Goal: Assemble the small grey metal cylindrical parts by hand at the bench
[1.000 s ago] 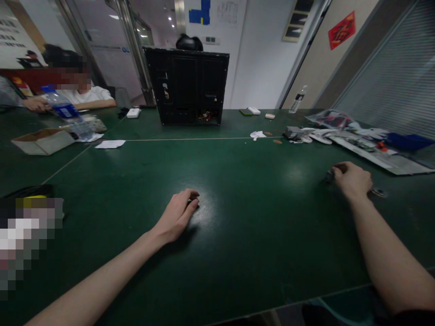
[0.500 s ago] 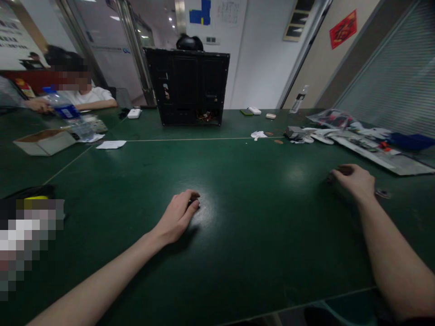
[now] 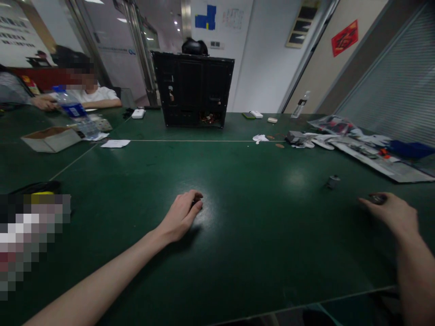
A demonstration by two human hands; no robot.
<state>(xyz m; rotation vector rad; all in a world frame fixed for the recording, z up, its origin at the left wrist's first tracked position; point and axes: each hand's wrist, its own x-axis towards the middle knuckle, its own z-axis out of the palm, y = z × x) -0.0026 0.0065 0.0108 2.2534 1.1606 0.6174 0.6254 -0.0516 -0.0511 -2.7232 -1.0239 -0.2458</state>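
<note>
Left hand: your left hand (image 3: 180,216) rests on the near tabletop (image 3: 258,267), its fingers curled narrow over a small dark part (image 3: 196,203), which is mostly hidden under the fingertips.

Right hand: your right hand (image 3: 390,213) is at the near right, its fingers drawn narrow over a small round dark part (image 3: 377,198), which is partly hidden.

Middle right: a small grey cylinder (image 3: 333,181) stands on the tabletop, near your right hand but not touching it.

Near left: a pixelated object (image 3: 30,235) lies at the edge of the view, too blurred to name.

Middle left: a cardboard box (image 3: 50,140), a plastic water bottle (image 3: 76,113) and a sheet of paper (image 3: 115,143) sit close together.

Far centre: a black computer case (image 3: 192,90) stands upright.

Far right: white pieces (image 3: 321,142) and plastic packaging (image 3: 370,156) lie in a strip, with a blue item (image 3: 409,148) beyond them.

Far left: a co-worker in a white shirt (image 3: 91,94) rests both forearms on the tabletop.
</note>
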